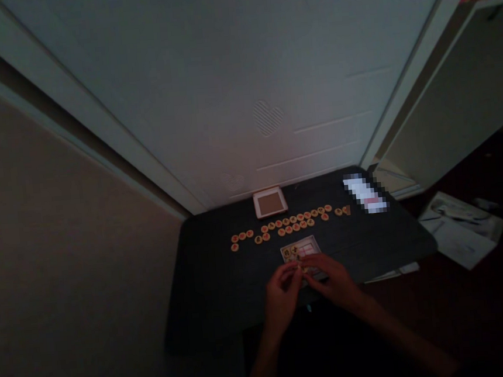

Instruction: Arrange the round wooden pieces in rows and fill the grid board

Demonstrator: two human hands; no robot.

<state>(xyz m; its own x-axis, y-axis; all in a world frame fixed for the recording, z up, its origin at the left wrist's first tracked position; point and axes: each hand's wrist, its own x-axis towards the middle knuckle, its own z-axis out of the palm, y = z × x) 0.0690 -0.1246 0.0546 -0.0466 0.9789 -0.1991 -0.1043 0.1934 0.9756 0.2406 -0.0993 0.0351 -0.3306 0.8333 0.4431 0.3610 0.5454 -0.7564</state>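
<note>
Low over a small open box (309, 241) at the front of the dark table, my two hands meet. My left hand (283, 291) is closed, thumb and fingertips pinched on a small round Chinese chess piece (299, 268). From the right, my right hand (332, 278) pinches at the same spot, its fingertips touching the left ones. The piece is mostly covered by the fingers. Inside the box, a few round pieces (291, 251) lie at the left beside a pale sheet with red lines. Both hands hide the box's near side.
Several Chinese chess pieces (296, 227) with red or dark markings lie in uneven rows across the table (216, 285). Behind them rests a box lid (270, 203). A blurred bright object (365, 192) is at the back right. Papers (464, 228) lie lower, right of the table.
</note>
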